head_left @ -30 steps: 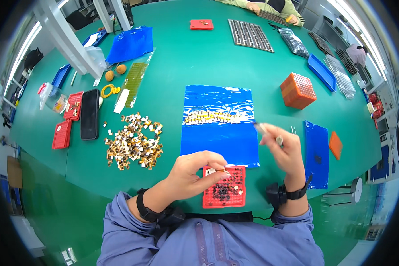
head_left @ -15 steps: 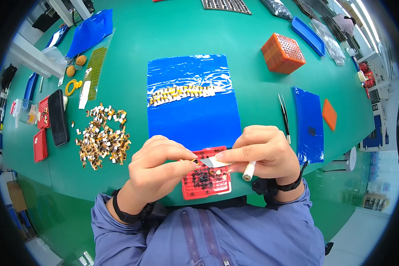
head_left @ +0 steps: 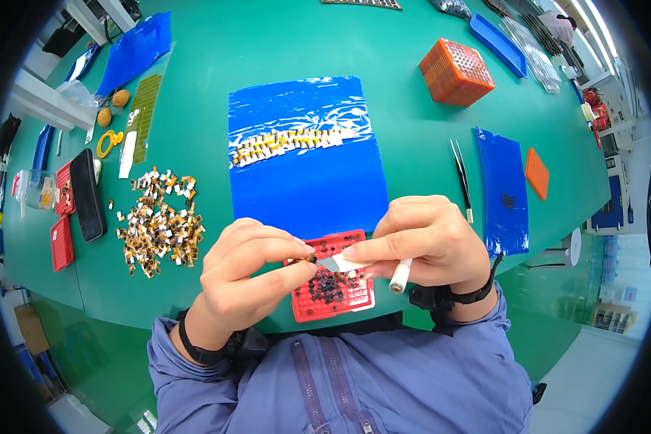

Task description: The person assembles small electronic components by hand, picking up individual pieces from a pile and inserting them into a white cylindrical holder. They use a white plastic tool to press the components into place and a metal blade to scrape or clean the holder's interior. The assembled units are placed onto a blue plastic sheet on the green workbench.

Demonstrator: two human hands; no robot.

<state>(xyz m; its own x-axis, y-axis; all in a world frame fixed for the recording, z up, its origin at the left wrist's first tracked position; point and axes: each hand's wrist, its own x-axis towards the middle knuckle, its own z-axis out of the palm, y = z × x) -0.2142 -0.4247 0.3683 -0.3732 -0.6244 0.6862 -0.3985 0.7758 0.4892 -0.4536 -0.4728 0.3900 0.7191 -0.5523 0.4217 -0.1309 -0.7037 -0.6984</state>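
Both hands meet over a red tray [head_left: 354,307] of small dark parts at the near table edge. My left hand [head_left: 249,271] pinches a tiny dark-and-gold part at its fingertips. My right hand [head_left: 427,239] pinches a small white strip [head_left: 340,263] that touches that part, and a white pen-like stick [head_left: 400,275] pokes out from under its fingers. Just beyond the hands lies a blue sheet [head_left: 311,188] with a row of small gold-and-white parts [head_left: 293,145] under clear film.
A heap of gold-and-white parts [head_left: 159,224] lies to the left, beside a black phone [head_left: 87,195] and red boxes [head_left: 61,242]. To the right are tweezers [head_left: 461,177], a blue mat [head_left: 503,188], an orange chip [head_left: 537,173] and an orange basket [head_left: 456,71].
A second ago my right hand was raised to the right, apart from the left. Both hands have come together above the red tray, with the white strip now at the small part.
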